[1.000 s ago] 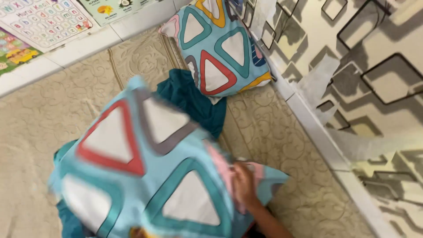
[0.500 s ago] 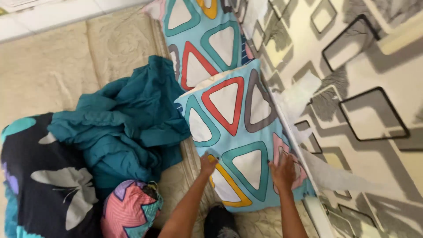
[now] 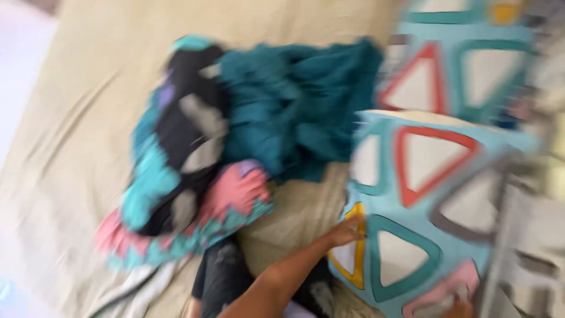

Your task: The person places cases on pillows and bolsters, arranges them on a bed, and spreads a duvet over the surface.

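The view is blurred by motion. A light blue pillow (image 3: 424, 206) with red, teal, grey and yellow triangles lies at the right of the bed. My left hand (image 3: 344, 231) reaches from below and rests flat on the pillow's left edge, by a yellow triangle. Only a sliver of my right hand (image 3: 460, 307) shows at the bottom edge, at the pillow's lower right corner; its fingers are hidden. A second pillow (image 3: 465, 65) of the same pattern lies just beyond, at the top right.
A crumpled teal blanket (image 3: 294, 112) lies mid-bed, joined to a black, pink and turquoise patterned cover (image 3: 176, 182) on its left. A beige sheet (image 3: 70, 129) covers the bed. A patterned wall (image 3: 541, 235) runs along the right. My dark-clothed knee (image 3: 220, 277) is below.
The view has swung left and down. The near pillow now sits against the wall side. My left hand has slid to its left edge and my right hand to its lower corner.
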